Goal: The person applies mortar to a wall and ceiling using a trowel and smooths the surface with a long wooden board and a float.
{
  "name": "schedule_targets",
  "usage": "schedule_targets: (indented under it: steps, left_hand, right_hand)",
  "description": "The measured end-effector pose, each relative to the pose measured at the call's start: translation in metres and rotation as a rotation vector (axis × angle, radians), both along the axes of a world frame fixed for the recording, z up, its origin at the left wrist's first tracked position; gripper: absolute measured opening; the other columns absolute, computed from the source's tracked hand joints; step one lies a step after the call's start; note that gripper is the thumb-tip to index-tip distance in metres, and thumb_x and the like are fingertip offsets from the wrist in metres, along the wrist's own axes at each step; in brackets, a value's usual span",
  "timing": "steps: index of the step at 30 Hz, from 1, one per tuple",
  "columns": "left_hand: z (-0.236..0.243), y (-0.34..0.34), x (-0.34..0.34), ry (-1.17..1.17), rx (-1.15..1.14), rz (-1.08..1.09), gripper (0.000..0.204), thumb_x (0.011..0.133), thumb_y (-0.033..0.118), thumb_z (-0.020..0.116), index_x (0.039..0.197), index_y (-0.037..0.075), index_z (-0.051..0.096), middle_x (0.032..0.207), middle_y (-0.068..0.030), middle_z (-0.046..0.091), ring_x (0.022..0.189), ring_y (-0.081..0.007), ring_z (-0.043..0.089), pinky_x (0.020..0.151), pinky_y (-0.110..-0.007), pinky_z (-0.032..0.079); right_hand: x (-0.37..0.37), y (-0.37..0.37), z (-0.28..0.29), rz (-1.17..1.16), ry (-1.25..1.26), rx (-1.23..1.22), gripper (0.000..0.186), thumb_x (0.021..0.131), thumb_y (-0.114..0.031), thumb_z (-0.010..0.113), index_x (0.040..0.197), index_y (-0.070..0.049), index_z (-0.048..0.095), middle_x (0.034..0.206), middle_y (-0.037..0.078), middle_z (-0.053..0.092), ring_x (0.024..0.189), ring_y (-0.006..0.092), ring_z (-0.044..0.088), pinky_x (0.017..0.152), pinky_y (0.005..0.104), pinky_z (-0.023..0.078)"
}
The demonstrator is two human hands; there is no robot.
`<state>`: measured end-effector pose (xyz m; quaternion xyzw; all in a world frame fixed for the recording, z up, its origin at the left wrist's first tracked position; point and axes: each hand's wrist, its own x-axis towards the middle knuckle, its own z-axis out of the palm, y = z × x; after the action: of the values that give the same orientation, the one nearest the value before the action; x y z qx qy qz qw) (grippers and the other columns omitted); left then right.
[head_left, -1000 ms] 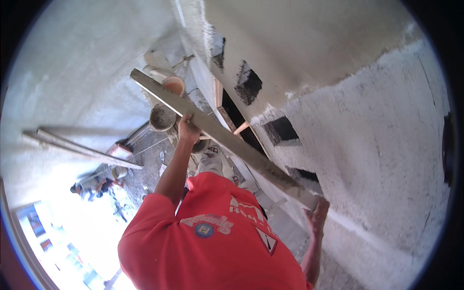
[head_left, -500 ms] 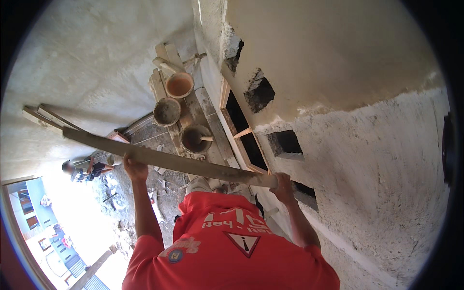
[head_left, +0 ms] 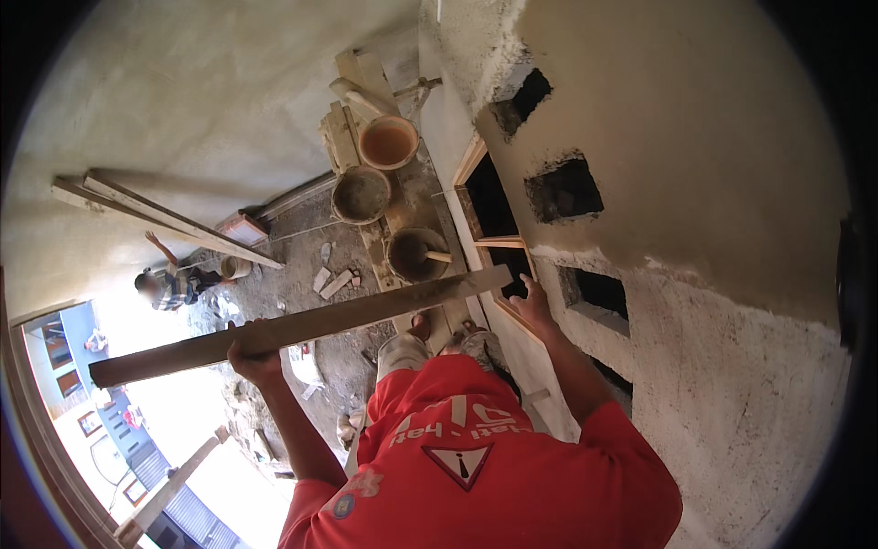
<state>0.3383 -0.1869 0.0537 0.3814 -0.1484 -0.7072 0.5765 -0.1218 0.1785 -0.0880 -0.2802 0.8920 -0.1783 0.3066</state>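
Note:
My left hand [head_left: 256,362] grips a long, mud-smeared straight board [head_left: 366,309] from below, left of its middle, with the board held crosswise below me. My right hand [head_left: 535,306] is just off the board's right end, its fingers apart and nothing visible in it. Beyond the board, a dark bucket [head_left: 407,247] with a pale handle in it, a grey mortar bucket [head_left: 361,209] and an orange-rimmed basin [head_left: 389,139] stand on planks [head_left: 375,245]. My feet rest on planks below me.
A plastered wall [head_left: 686,165] with square holes and a wood-framed opening [head_left: 498,241] is on my right. Two long planks [head_left: 183,229] lean at the left wall, near another person [head_left: 169,288]. Rubble lies on the floor [head_left: 302,256]; a bright doorway is at lower left.
The board has swung round to nearly crosswise, its left end moving down and leftward, its right end rising. My right hand has let go of it. The other person has raised an arm.

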Motion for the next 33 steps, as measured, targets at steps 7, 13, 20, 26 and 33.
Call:
schedule_targets:
  steps: [7, 13, 20, 26, 33]
  left_hand:
    - [-0.01, -0.008, -0.02, -0.138, -0.101, 0.094, 0.063, 0.073, 0.024, 0.061, 0.132, 0.012, 0.046, 0.104, -0.0166, 0.061, 0.098, -0.036, 0.06, 0.095, -0.052, 0.046]
    - [-0.049, -0.011, -0.04, -0.271, -0.156, 0.148, 0.064, 0.073, 0.023, 0.058, 0.134, 0.01, 0.042, 0.104, -0.0198, 0.06, 0.098, -0.0377, 0.06, 0.097, -0.053, 0.045]
    - [-0.107, -0.018, -0.061, -0.373, -0.179, 0.147, 0.067, 0.073, 0.024, 0.063, 0.135, 0.009, 0.043, 0.112, -0.026, 0.054, 0.11, -0.0435, 0.053, 0.105, -0.057, 0.037]
    - [-0.141, -0.017, -0.065, -0.673, -0.323, 0.131, 0.051, 0.087, 0.011, 0.047, 0.134, -0.008, 0.038, 0.109, -0.0304, 0.055, 0.102, -0.0401, 0.058, 0.096, -0.049, 0.047]
    - [-0.173, -0.025, -0.093, -0.701, -0.331, 0.059, 0.039, 0.091, 0.011, 0.053, 0.125, -0.008, 0.046, 0.101, -0.0173, 0.067, 0.099, -0.0262, 0.064, 0.098, -0.043, 0.047]
  right_hand:
    - [0.005, 0.001, -0.074, -0.044, -0.345, 0.301, 0.058, 0.085, -0.019, 0.063, 0.137, -0.001, 0.046, 0.137, 0.02, 0.051, 0.125, 0.0331, 0.051, 0.104, 0.0416, 0.043]
    - [0.009, -0.052, -0.147, 0.129, -0.381, 0.544, 0.054, 0.087, -0.016, 0.06, 0.137, -0.002, 0.047, 0.136, 0.021, 0.052, 0.12, 0.0334, 0.056, 0.099, 0.0419, 0.048]
    - [-0.001, -0.143, -0.317, 0.171, -0.165, 0.323, 0.058, 0.085, -0.017, 0.066, 0.136, 0.0, 0.045, 0.126, 0.027, 0.055, 0.12, 0.0369, 0.053, 0.101, 0.0434, 0.045]
    - [0.009, -0.209, -0.425, 0.412, -0.082, 0.363, 0.047, 0.09, -0.012, 0.058, 0.136, -0.006, 0.047, 0.124, 0.023, 0.055, 0.111, 0.0396, 0.057, 0.093, 0.0482, 0.049]
    - [0.036, -0.236, -0.479, 0.744, 0.043, 0.3, 0.049, 0.089, -0.008, 0.057, 0.134, -0.028, 0.053, 0.113, 0.019, 0.062, 0.105, 0.0327, 0.063, 0.085, 0.0467, 0.052]
